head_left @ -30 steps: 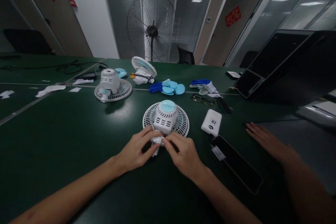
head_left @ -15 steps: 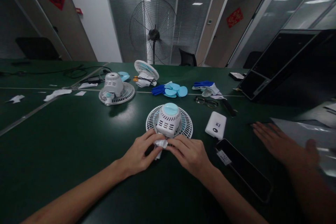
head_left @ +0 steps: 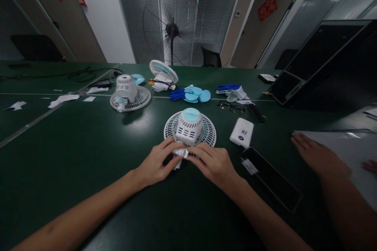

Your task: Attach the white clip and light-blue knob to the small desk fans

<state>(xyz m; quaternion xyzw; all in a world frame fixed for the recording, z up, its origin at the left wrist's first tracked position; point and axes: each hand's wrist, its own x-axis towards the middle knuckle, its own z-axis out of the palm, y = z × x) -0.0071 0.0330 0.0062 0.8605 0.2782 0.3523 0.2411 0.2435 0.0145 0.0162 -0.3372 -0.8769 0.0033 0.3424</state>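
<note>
A small white fan head (head_left: 191, 130) with a light-blue rear cap lies grille-down on the green table in front of me. At its near edge, my left hand (head_left: 157, 162) and my right hand (head_left: 213, 162) pinch a white, crumpled-looking strip (head_left: 180, 152) from both sides. Thumbs and fingers are closed on it, and part of it hangs below them. Whether the strip is paper or plastic, and whether it is attached to the fan, I cannot tell.
Two more small fans (head_left: 126, 88) (head_left: 163, 76) lie behind. Blue fan blades (head_left: 196, 95), gloves (head_left: 231, 90), glasses (head_left: 231, 108), a white power bank (head_left: 242, 132) and a black phone (head_left: 272, 178) are around. At right, another person's hand (head_left: 318, 153) rests by a clear sheet (head_left: 347, 149).
The view has tilted down slightly, so the scene sits higher at the back. My hands keep their pinch on the white strip. The other person's hand has shifted a little on the sheet.
</note>
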